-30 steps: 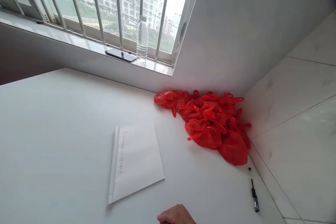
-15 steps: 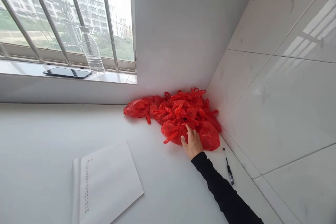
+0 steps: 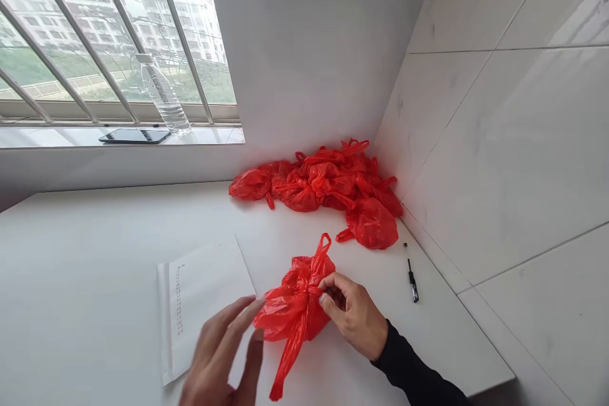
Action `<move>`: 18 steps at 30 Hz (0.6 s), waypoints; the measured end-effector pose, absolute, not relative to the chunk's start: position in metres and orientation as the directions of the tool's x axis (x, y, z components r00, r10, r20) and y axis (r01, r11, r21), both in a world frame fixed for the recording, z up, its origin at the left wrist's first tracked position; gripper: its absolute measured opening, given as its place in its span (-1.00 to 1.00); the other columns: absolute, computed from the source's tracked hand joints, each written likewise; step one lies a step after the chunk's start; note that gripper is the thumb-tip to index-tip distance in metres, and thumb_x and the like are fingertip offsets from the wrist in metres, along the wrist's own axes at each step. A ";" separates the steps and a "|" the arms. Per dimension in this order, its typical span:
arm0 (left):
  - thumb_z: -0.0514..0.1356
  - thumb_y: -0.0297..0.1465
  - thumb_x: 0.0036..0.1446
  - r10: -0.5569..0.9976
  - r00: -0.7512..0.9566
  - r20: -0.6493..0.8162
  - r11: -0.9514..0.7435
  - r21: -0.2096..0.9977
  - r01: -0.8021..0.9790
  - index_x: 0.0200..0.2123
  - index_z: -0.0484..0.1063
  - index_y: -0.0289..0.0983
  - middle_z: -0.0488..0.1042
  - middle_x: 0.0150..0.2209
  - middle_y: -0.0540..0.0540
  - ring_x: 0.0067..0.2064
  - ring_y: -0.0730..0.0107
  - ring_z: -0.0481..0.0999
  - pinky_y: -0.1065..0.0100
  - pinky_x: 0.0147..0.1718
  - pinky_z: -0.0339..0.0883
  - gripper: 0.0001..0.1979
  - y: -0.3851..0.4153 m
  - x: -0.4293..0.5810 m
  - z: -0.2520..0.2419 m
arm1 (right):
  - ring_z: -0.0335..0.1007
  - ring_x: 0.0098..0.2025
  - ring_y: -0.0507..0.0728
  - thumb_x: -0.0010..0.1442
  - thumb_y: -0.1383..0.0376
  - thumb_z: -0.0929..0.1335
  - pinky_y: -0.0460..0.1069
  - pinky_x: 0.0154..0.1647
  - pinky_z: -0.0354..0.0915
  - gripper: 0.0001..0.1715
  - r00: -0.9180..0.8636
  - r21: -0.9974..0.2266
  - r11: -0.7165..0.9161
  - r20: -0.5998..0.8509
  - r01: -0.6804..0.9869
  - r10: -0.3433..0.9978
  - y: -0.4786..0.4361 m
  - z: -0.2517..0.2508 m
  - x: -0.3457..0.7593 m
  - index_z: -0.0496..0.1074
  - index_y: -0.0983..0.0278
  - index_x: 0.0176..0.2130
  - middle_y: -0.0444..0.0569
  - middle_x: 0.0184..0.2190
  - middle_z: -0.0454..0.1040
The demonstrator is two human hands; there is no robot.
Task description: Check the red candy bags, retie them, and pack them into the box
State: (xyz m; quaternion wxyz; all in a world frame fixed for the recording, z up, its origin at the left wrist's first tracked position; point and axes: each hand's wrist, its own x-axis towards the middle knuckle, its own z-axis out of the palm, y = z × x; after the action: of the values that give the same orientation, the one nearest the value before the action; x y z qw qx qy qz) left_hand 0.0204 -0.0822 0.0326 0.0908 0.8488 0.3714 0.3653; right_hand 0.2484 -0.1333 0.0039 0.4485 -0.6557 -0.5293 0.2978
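So the knotted red bag (image 3: pixel 294 304) is sitting on the white table (image 3: pixel 95 279), near edge, just right of a white booklet (image 3: pixel 209 298). Right hand (image 3: pixel 354 314) has the plastic pinched between thumb and fingertips right by the knot. Left hand (image 3: pixel 221 349) is spread pretty wide at the bag's left side, can't really tell if those fingertips touch it. Behind that there's a heap of red bags (image 3: pixel 328 181) piled in the corner, a black pen (image 3: pixel 412 283) lying off to the right by the tiled wall (image 3: pixel 523 171).
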 end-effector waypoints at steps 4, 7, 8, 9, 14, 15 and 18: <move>0.11 -0.41 0.27 0.631 0.610 0.479 -0.774 0.341 0.533 -0.12 0.46 -0.11 0.55 -0.27 -0.06 -0.19 0.19 0.51 0.15 -0.19 0.48 -0.82 -0.083 0.043 0.017 | 0.32 -0.42 0.04 0.28 0.28 0.27 -0.07 -0.38 0.30 -0.86 0.238 -0.924 -0.059 0.036 0.378 0.971 -0.154 0.006 0.249 0.43 0.22 -0.24 -0.15 -0.41 0.44; 0.08 -0.31 0.29 0.766 0.467 0.442 -0.637 0.420 0.647 -0.31 0.42 -0.12 0.50 -0.42 -0.03 -0.33 0.23 0.51 0.26 -0.43 0.46 -0.85 -0.081 0.029 0.015 | 0.31 -0.41 0.07 0.30 0.25 0.24 -0.02 -0.34 0.31 -0.82 0.304 -0.920 -0.091 0.032 0.382 0.952 -0.159 0.004 0.271 0.41 0.23 -0.21 -0.13 -0.41 0.42; 0.08 -0.26 0.29 0.833 0.385 0.398 -0.545 0.467 0.696 -0.31 0.42 -0.11 0.52 -0.40 -0.03 -0.37 0.26 0.51 0.31 -0.52 0.43 -0.83 -0.081 0.021 0.016 | 0.31 -0.39 0.09 0.31 0.24 0.23 0.00 -0.33 0.31 -0.81 0.332 -0.916 -0.104 0.033 0.388 0.943 -0.160 0.004 0.278 0.40 0.23 -0.21 -0.11 -0.40 0.42; 0.08 -0.21 0.29 0.890 0.305 0.338 -0.447 0.516 0.731 -0.28 0.43 -0.10 0.53 -0.36 -0.02 -0.43 0.31 0.50 0.36 -0.61 0.38 -0.82 -0.082 0.015 0.018 | 0.31 -0.37 0.11 0.30 0.25 0.23 0.02 -0.30 0.31 -0.81 0.355 -0.910 -0.115 0.036 0.397 0.934 -0.161 0.004 0.284 0.40 0.23 -0.22 -0.08 -0.37 0.43; 0.07 -0.18 0.28 0.891 0.339 0.301 -0.453 0.598 0.661 0.19 0.26 -0.04 0.47 0.11 -0.17 -0.31 0.25 0.59 0.30 -0.57 0.48 -0.57 -0.098 0.020 0.027 | 0.24 0.10 0.23 0.25 0.27 0.31 0.15 0.10 0.25 -0.57 0.306 -0.867 -0.003 0.172 0.499 0.936 -0.158 0.015 0.275 0.34 0.14 0.11 0.00 0.08 0.39; 0.09 -0.22 0.27 0.833 0.424 0.356 -0.553 0.537 0.637 0.25 0.21 -0.05 0.44 0.15 -0.19 -0.14 0.13 0.59 0.19 -0.38 0.55 -0.51 -0.100 0.027 0.026 | 0.22 0.14 0.24 0.24 0.26 0.35 0.17 0.16 0.21 -0.47 0.247 -0.843 0.050 0.213 0.536 0.945 -0.156 0.018 0.268 0.29 0.10 0.19 -0.01 0.12 0.38; 0.15 -0.35 0.23 0.662 0.612 0.432 -0.749 0.353 0.561 0.08 0.37 -0.04 0.56 -0.09 -0.10 -0.02 0.08 0.52 -0.19 0.14 0.28 -0.66 -0.099 0.040 0.021 | 0.31 0.03 0.24 0.21 0.24 0.41 0.18 0.12 0.23 -0.54 0.091 -0.770 0.118 0.222 0.627 0.971 -0.150 0.021 0.253 0.41 0.08 0.11 -0.04 -0.02 0.49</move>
State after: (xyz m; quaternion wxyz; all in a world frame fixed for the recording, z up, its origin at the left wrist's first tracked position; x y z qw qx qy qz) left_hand 0.0402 -0.0990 0.0209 0.0914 0.8932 0.3425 0.2766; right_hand 0.2535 -0.1501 0.0214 0.3908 -0.6266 -0.6374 0.2200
